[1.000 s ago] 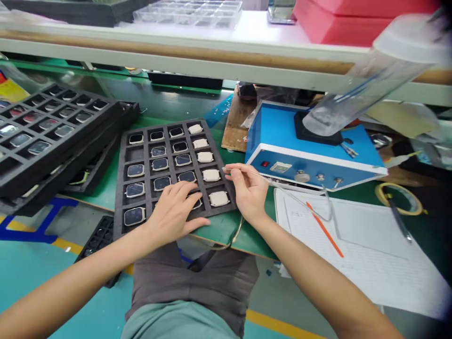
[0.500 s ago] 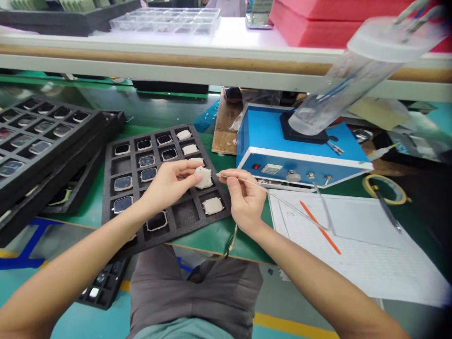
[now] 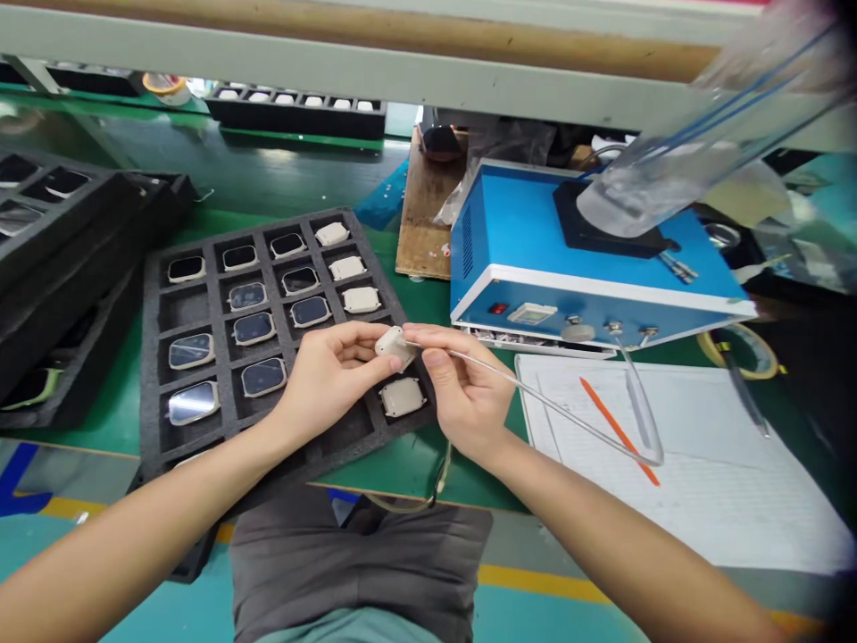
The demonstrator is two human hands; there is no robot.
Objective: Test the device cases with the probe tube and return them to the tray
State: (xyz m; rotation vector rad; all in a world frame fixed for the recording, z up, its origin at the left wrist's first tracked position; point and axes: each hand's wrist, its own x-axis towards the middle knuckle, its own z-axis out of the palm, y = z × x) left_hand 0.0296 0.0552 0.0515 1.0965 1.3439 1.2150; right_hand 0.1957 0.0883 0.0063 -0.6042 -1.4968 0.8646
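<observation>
My left hand [image 3: 335, 373] pinches a cream smartwatch case [image 3: 392, 345] between thumb and fingers, tilted above the right side of a black foam tray [image 3: 153, 384]. My right hand [image 3: 474, 386] is closed on the end of a thin clear tube [image 3: 569, 416], its tip at the edge of the case. Whether the tip touches is hard to make out. In the tray's compartments lie several watch cases with dark screens up. Others in the right column, such as a pale watch case [image 3: 403, 397], show a cream face. My left forearm hides the tray's near part.
The tube runs to a blue machine [image 3: 515, 228] bearing a clear cylinder [image 3: 636, 183]. Papers [image 3: 710, 518] and an orange stick [image 3: 612, 420] lie at right, near a tape roll [image 3: 760, 344]. Stacked foam trays [image 3: 60, 299] stand at left. A shelf edge [image 3: 335, 67] crosses above.
The view has tipped downward. The watch case has turned from its flat face towards its edge, and my right hand has brought the tube's tip up against or close to it.
</observation>
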